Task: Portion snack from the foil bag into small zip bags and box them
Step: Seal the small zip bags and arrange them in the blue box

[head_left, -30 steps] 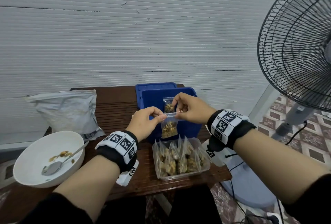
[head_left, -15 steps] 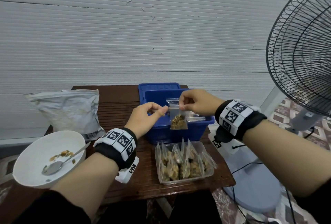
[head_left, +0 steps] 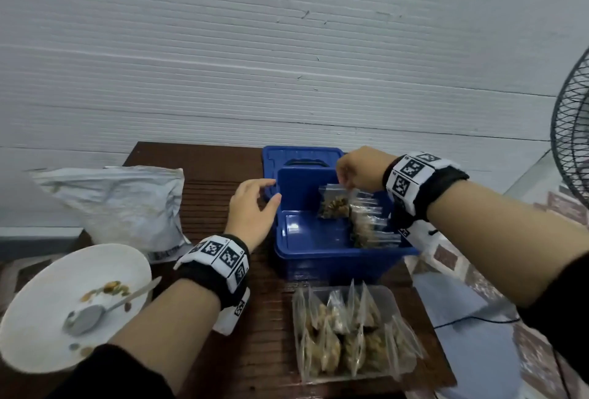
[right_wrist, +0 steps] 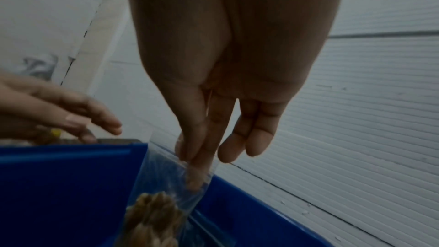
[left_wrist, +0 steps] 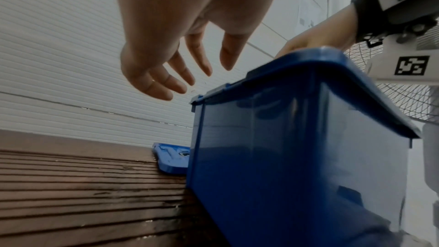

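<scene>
My right hand [head_left: 347, 180] pinches the top of a small clear zip bag [head_left: 334, 204] of brown snack and holds it inside the blue box [head_left: 318, 252], beside several filled bags [head_left: 371, 223] standing along the box's right side. The right wrist view shows thumb and finger clamped on the zip bag [right_wrist: 166, 191] above the blue box [right_wrist: 59, 185]. My left hand [head_left: 255, 204] hovers with relaxed fingers at the box's left rim, holding nothing; in the left wrist view the left hand [left_wrist: 187, 74] sits above the blue box [left_wrist: 297, 147]. The foil bag [head_left: 124, 204] lies at the back left.
A clear tray [head_left: 395, 303] with several filled zip bags sits at the table's front right. A white bowl [head_left: 47, 335] with a spoon [head_left: 95, 312] and a few snack pieces is front left. The blue lid [head_left: 302, 156] lies behind the box. A fan [head_left: 573, 143] stands right.
My left hand let go of the zip bag and moved to the box's left rim. My right hand carried the bag down into the blue box.
</scene>
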